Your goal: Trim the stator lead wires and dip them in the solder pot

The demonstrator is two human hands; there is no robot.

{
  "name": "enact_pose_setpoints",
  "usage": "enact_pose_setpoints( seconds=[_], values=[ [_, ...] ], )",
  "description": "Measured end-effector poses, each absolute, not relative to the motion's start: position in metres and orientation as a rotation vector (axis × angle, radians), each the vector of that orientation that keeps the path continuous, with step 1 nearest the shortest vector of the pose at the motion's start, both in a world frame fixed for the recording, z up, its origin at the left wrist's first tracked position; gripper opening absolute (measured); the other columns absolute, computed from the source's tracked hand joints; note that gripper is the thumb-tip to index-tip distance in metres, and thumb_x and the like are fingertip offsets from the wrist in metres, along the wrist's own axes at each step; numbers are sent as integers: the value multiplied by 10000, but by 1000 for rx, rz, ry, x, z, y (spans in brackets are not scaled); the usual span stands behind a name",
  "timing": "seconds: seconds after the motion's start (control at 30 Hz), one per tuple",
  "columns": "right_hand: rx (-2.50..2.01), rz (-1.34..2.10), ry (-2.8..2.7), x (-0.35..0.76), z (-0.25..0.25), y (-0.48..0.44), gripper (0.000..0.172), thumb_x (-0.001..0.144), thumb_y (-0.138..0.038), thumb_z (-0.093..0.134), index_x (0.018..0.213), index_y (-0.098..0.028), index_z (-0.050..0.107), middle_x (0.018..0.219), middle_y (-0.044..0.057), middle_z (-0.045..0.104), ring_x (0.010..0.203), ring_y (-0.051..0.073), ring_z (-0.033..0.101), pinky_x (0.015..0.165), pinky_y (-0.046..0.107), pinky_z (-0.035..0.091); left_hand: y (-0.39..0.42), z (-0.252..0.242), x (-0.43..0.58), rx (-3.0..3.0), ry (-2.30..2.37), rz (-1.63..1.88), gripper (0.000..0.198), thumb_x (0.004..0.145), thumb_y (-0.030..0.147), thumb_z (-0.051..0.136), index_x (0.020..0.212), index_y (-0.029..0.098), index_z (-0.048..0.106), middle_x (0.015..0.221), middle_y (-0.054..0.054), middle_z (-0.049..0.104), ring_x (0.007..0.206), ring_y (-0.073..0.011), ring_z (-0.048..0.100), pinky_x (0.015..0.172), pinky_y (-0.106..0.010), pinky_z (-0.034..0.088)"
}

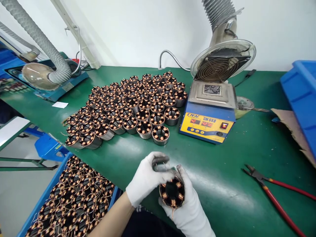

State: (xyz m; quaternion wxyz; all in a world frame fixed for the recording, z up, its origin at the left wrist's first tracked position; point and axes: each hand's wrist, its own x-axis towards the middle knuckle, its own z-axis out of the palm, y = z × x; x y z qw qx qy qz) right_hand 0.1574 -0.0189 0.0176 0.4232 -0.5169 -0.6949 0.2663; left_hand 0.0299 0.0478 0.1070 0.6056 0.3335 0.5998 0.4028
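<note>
Against the left hand (149,176), its grip unclear, copper-wound stator (173,200), held in right hand (191,204)

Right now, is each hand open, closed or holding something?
Left hand: curled beside wire ends; grip cannot be told.
Right hand: closed, holding a wound stator.

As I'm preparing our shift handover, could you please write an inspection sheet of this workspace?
Surface: green tabletop, some glare.
Job's things: wound core in hand; grouped cores on the tabletop; more cores in a blue crate.
Clutter: pliers; torn cardboard by a blue bin.
Hands: both gloved; right hand holds the core, left hand at its wire ends.
Cables: grey conduit, back; dark cable, back right.
Surroundings: blue machine, display lit, under extraction hood; white wall.
</note>
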Motion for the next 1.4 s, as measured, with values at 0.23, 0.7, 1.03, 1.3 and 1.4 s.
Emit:
enact_pose_setpoints(
  seconds=[0.23,0.7,1.03,1.3,1.4],
  values=[
    [-1306,659,-1758,157,15,-17,975,633,-202,665,1432,-140,109,1219,183,552,1048,307,598,829,403,541,51,110,33,790,1246,704,113,510,184,705,585,146,630,594,-6,630,607,-152,561,647,-290,438],
    [-1304,680,-1790,160,22,-14,927,629,-185,648,1412,-130,156,1162,177,595,997,297,627,795,394,558,43,96,0,883,1101,732,399,690,479,688,953,179,706,949,-63,725,946,-234,617,883,-328,433],
    [-1335,669,-1719,155,24,-15,905,599,-190,642,1394,-124,214,1091,157,631,933,300,649,768,390,558,52,86,-9,875,1200,842,381,674,510,675,791,150,722,787,-53,714,783,-195,602,768,-289,452],
    [-1336,676,-1727,155,22,-15,908,604,-186,627,1399,-121,195,1082,159,629,909,299,655,750,399,561,55,94,2,813,1081,689,194,625,317,716,660,127,698,642,-16,665,620,-140,546,652,-255,431],
    [-1302,652,-1781,157,26,-12,911,593,-180,629,1395,-123,202,1067,155,635,896,297,661,738,391,567,59,104,7,919,1183,601,96,620,231,669,619,136,684,594,3,638,582,-127,514,574,-232,398]
  ],
)
